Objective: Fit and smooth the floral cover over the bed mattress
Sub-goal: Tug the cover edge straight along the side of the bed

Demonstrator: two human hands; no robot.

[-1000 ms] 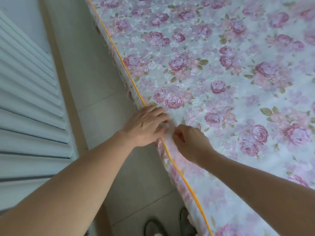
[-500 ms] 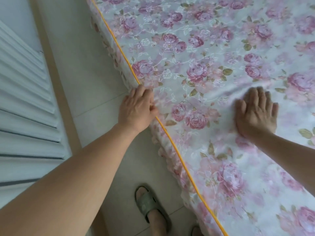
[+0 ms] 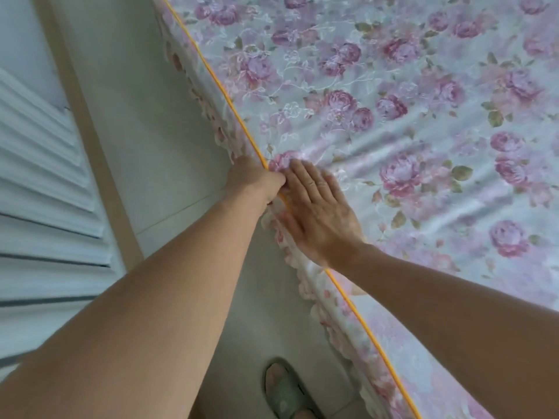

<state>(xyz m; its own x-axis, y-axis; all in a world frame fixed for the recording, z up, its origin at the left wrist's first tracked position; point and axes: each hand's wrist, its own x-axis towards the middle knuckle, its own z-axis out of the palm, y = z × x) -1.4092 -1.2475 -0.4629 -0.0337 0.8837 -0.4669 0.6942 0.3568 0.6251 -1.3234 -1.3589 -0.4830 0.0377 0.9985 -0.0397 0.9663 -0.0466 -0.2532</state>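
Both hands meet at the side edge. The left hand (image 3: pixel 257 179) curls on the orange trim (image 3: pixel 233 111) and pinches the cover (image 3: pixel 393 95) there. The right hand (image 3: pixel 320 213) lies flat, fingers straight, pressing the cover just beside it. The cover lies over the mattress top, with folds (image 3: pixel 378 146) running out from the hands. This looks like the smoothing step. Next, the flat hand should slide across the folds while the other holds tight.
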